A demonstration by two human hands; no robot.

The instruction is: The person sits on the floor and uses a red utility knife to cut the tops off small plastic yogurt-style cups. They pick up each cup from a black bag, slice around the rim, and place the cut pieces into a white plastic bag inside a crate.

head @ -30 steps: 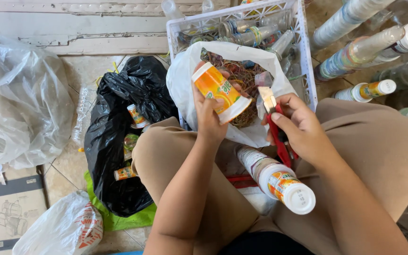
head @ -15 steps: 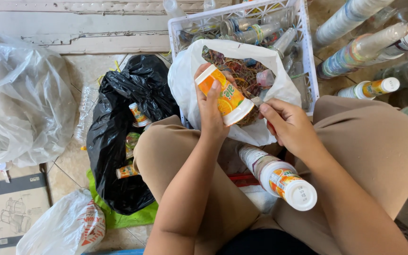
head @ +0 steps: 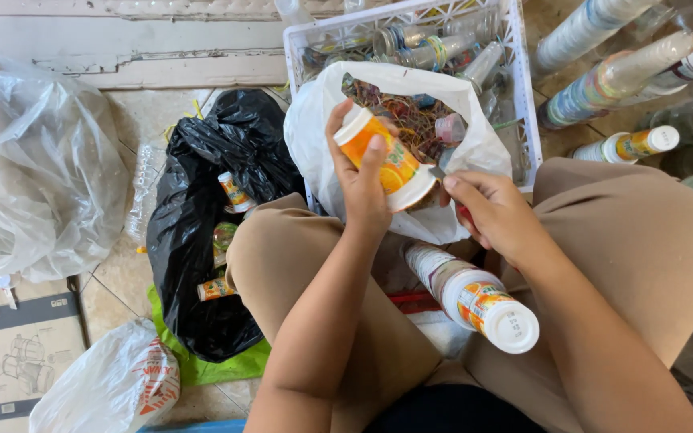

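While the left hand [head: 362,188] wraps a glossy orange-labelled cylindrical cup [head: 387,156] over a crinkly white bag [head: 322,144], the right hand [head: 495,212] pinches a red-handled blade [head: 463,210] beside it.

beige tiled floor [head: 122,277], daylit

At frame centre, a glossy plastic cup [head: 385,160] with a smooth orange printed wrap is showing its matt white rim, and below it, lower right of centre, a stack of cups [head: 472,297] of the same shiny plastic is lying on matt, smooth tan cloth [head: 635,248]. Behind them a thin white plastic bag [head: 314,144] is crinkling softly, while a black plastic bag [head: 194,232] left of centre is catching glossy highlights. At upper centre a white plastic crate [head: 523,96] is presenting a hard lattice wall, and at far left a clear plastic bag [head: 34,176] is looking filmy and wrinkled.
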